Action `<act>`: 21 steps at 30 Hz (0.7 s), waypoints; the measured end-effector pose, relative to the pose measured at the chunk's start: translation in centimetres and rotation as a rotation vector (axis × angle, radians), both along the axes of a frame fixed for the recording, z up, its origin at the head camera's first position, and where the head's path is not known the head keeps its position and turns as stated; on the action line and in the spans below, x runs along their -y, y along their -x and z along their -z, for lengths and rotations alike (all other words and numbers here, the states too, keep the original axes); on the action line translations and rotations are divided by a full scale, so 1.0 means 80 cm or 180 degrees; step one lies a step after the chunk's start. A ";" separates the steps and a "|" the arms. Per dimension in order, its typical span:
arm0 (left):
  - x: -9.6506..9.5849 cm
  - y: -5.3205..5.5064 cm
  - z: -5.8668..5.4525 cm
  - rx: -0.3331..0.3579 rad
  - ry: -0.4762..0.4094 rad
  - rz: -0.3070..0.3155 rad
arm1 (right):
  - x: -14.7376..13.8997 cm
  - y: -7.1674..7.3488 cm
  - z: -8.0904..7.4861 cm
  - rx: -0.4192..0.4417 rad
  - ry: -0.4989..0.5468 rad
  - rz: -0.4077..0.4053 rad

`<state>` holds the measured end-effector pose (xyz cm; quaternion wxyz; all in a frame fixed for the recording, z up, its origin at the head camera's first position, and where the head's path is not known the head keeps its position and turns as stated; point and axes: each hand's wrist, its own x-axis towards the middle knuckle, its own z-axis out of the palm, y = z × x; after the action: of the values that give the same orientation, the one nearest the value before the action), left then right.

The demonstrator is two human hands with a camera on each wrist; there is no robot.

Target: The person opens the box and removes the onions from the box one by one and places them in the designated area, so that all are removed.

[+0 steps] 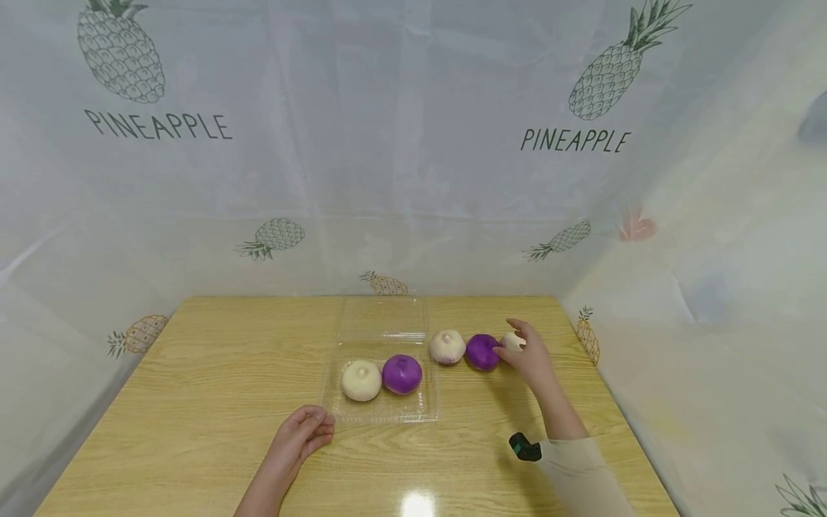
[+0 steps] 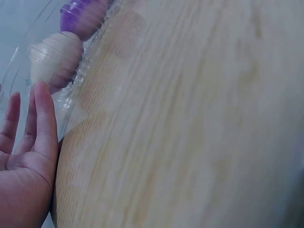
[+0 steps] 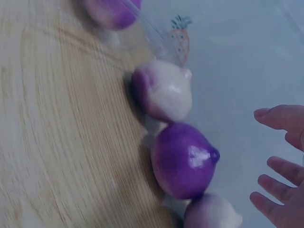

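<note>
A clear plastic clamshell box lies with its lid raised back. Inside sit a pale onion-like vegetable and a purple one, side by side. My left hand is at the box's front left corner, its fingers extended along the plastic in the left wrist view. To the right of the box, a pale onion-like vegetable, a purple one and another pale one form a row. Over the row's right end hovers my right hand, fingers spread and holding nothing; it partly hides the last one.
The wooden table meets a pale curtain printed with pineapples at its back and sides. A dark device is worn at my right wrist, by the sleeve.
</note>
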<state>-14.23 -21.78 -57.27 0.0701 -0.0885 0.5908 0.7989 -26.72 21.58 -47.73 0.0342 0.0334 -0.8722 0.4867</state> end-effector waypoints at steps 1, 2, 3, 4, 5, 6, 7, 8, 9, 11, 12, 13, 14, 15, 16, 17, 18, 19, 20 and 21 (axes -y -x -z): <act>0.000 0.000 0.000 0.0000 0.0002 -0.0003 | 0.006 -0.001 0.000 -0.0012 0.0011 -0.0039; 0.000 0.000 0.001 0.0000 -0.0002 -0.0009 | 0.011 -0.002 0.000 -0.0021 0.0037 -0.0085; 0.000 0.001 0.001 -0.0003 0.0001 -0.0011 | 0.017 -0.003 0.000 -0.0028 0.0069 -0.0130; 0.000 0.001 0.001 -0.0005 0.0001 -0.0014 | 0.022 -0.004 0.000 -0.0024 0.0108 -0.0178; 0.000 0.001 0.001 -0.0013 0.0003 -0.0015 | 0.027 -0.005 0.000 -0.0014 0.0133 -0.0202; 0.000 0.001 0.002 -0.0022 0.0010 -0.0012 | 0.031 -0.006 0.000 -0.0007 0.0155 -0.0241; 0.000 0.002 0.002 -0.0032 0.0017 -0.0008 | 0.036 -0.007 0.001 -0.0006 0.0178 -0.0273; 0.000 0.002 0.002 -0.0039 0.0014 -0.0005 | 0.041 -0.008 0.001 -0.0010 0.0196 -0.0301; 0.000 0.002 0.002 -0.0044 0.0015 -0.0002 | 0.045 -0.008 0.001 -0.0010 0.0197 -0.0311; 0.000 0.002 0.003 -0.0047 0.0018 -0.0001 | 0.054 -0.010 0.002 -0.0003 0.0226 -0.0336; 0.001 0.002 0.003 -0.0048 0.0019 -0.0002 | 0.058 -0.009 0.003 -0.0012 0.0247 -0.0352; 0.001 0.002 0.003 -0.0044 0.0017 -0.0001 | 0.062 -0.009 0.004 -0.0027 0.0251 -0.0352; 0.001 0.002 0.003 -0.0039 0.0015 -0.0003 | 0.067 -0.010 0.005 -0.0029 0.0266 -0.0357; 0.001 0.002 0.003 -0.0037 0.0008 -0.0004 | 0.071 -0.010 0.006 -0.0036 0.0264 -0.0356; 0.001 0.002 0.003 -0.0057 0.0017 0.0014 | 0.075 -0.010 0.007 -0.0046 0.0265 -0.0361; 0.002 0.001 0.003 -0.0076 0.0013 0.0033 | 0.079 -0.011 0.009 -0.0055 0.0268 -0.0366; 0.002 0.001 0.003 -0.0101 0.0004 0.0053 | 0.083 -0.012 0.009 -0.0054 0.0279 -0.0360; 0.002 0.001 0.003 -0.0122 -0.0007 0.0078 | 0.088 -0.013 0.010 -0.0054 0.0300 -0.0372; 0.002 0.000 0.004 -0.0168 -0.0009 0.0101 | 0.092 -0.014 0.011 -0.0046 0.0332 -0.0386; 0.002 0.000 0.004 -0.0190 -0.0024 0.0119 | 0.096 -0.014 0.013 -0.0057 0.0330 -0.0396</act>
<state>-14.26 -21.97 -57.63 0.0676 -0.0533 0.5911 0.8020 -25.57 13.90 -48.73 0.0134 0.0901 -0.8417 0.5321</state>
